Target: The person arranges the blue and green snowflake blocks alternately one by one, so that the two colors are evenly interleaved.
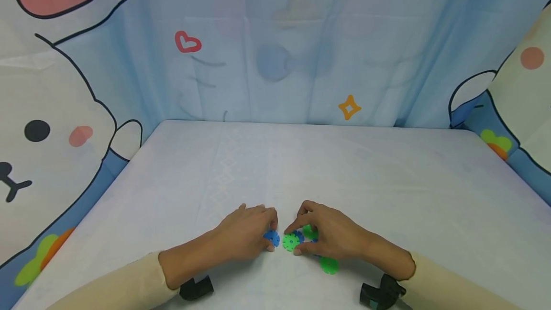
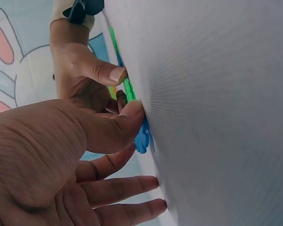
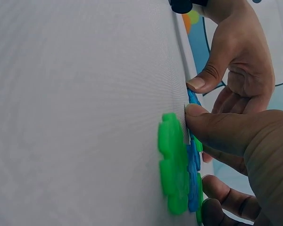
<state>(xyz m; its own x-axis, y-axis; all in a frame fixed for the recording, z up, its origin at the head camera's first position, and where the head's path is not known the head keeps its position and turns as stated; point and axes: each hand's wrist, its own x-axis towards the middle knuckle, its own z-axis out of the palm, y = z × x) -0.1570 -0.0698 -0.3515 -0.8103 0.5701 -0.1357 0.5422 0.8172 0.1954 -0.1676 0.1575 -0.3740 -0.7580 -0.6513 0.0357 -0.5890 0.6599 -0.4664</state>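
Low over the white table, my left hand [image 1: 247, 231] pinches a blue notched plastic disc [image 1: 272, 238] between thumb and fingers. Just to its right, my right hand [image 1: 337, 231] grips a green notched disc [image 1: 291, 242] at its edge by thumb and index finger. More green and blue discs sit linked behind it, partly hidden under the right palm; one green disc [image 1: 329, 266] sticks out toward the near side. A narrow gap separates the blue disc from the green one in the head view. In the right wrist view, green [image 3: 173, 165] and blue discs [image 3: 192, 174] stand close together.
A white cloth covers the table [image 1: 366, 171]. Behind it hangs a blue curtain [image 1: 301, 61] with cartoon prints. Black wrist mounts [image 1: 196, 288] sit under both forearms, close to the tabletop.
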